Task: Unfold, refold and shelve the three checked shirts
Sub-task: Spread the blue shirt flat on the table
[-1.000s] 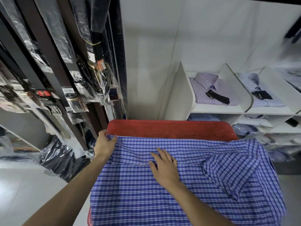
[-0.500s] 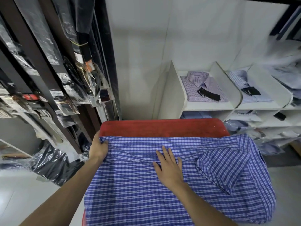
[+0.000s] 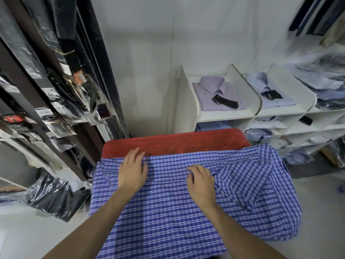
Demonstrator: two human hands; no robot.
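While the left hand (image 3: 133, 172) lies flat with straight fingers and the right hand (image 3: 200, 179) curls its fingertips into a fold, both rest on one blue-and-white checked cotton shirt (image 3: 186, 212) spread beneath them over one red padded table (image 3: 175, 142), two folded checked shirts (image 3: 219, 93) shelved beyond.

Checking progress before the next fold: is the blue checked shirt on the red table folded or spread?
Mostly spread: the blue checked shirt covers the red table, one part folded in at right, both hands on it.
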